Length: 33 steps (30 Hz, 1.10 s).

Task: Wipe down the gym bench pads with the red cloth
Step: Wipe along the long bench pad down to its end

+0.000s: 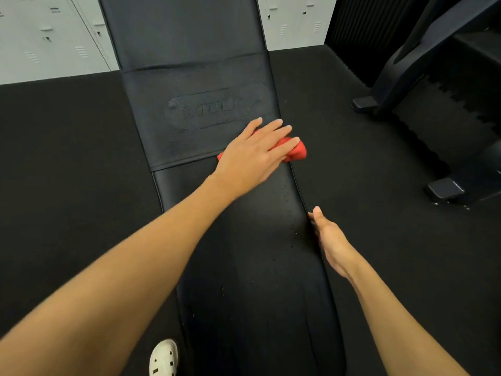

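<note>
A long black gym bench pad [244, 267] runs up the middle of the view, with a wider black pad section [195, 109] bearing an embossed logo beyond it. My left hand [252, 156] lies flat with straight fingers on the red cloth [296, 151], pressing it onto the pad near its right edge. Most of the cloth is hidden under the hand. My right hand [329, 240] rests against the right edge of the near pad, fingers mostly out of sight.
Black rubber floor [67, 172] surrounds the bench. A dark machine frame with feet [444, 188] stands at the right. Grey lockers [48, 33] line the back wall. A white shoe [164, 358] shows at the bottom, left of the bench.
</note>
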{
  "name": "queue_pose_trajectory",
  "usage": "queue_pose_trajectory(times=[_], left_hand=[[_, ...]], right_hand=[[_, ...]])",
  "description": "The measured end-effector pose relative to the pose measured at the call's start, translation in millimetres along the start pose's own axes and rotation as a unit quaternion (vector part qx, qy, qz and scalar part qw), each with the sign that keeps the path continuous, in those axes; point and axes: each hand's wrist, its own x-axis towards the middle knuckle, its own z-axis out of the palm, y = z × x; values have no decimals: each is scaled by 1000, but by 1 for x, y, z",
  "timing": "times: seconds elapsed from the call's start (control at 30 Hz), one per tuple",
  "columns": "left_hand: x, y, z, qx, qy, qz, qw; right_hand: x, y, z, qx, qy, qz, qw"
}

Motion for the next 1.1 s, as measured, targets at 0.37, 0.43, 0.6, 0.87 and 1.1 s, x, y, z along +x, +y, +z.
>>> queue_pose_trajectory(times=[0.37, 0.43, 0.6, 0.87, 1.1], left_hand=[[-71, 113, 24, -44, -45, -96, 993], [-93, 132, 24, -55, -83, -59, 993], [-109, 114, 16, -64, -108, 116, 985], [3, 43, 7, 4, 5, -63, 998], [-33, 120, 27, -75, -59, -60, 994]], right_hand=[[-11, 28, 3, 18, 9, -12, 1000], [-15, 37, 2, 10, 9, -23, 1000], [-22, 50, -2, 26, 3, -26, 999], [-27, 61, 1, 3, 5, -41, 999], [-27, 66, 4, 37, 12, -58, 998]])
